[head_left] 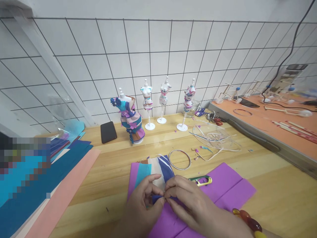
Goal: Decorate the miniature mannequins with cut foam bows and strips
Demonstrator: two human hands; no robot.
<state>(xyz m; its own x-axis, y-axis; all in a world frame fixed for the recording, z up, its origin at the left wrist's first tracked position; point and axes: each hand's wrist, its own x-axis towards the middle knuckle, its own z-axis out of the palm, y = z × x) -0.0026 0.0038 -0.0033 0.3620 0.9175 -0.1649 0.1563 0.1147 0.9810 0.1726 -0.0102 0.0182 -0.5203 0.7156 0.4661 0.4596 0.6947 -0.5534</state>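
Observation:
Pinched at the fingertips of my left hand (145, 201) and my right hand (189, 200) is a small dark blue piece of material (156, 198), paper or cloth, I cannot tell which. Both hands are closed on it, with the fingertips meeting. Under them lies a purple sheet (228, 185) with crease or cut lines. Just beyond my left hand are overlapping turquoise (143, 173), cream and dark blue (165, 167) pieces. Close to my right hand rests a yellow and green handled tool (204, 180), partly hidden by the hand. A thin wire ring (179, 159) lies farther back.
A dressed mini mannequin (131, 120) and three with patterned wraps (148, 102) stand along the tiled wall. A black phone (108, 132) lies left of them. Coloured sheets (66, 185) fill the left side. Coiled strips (215, 135) lie right, beside a raised orange surface (267, 122).

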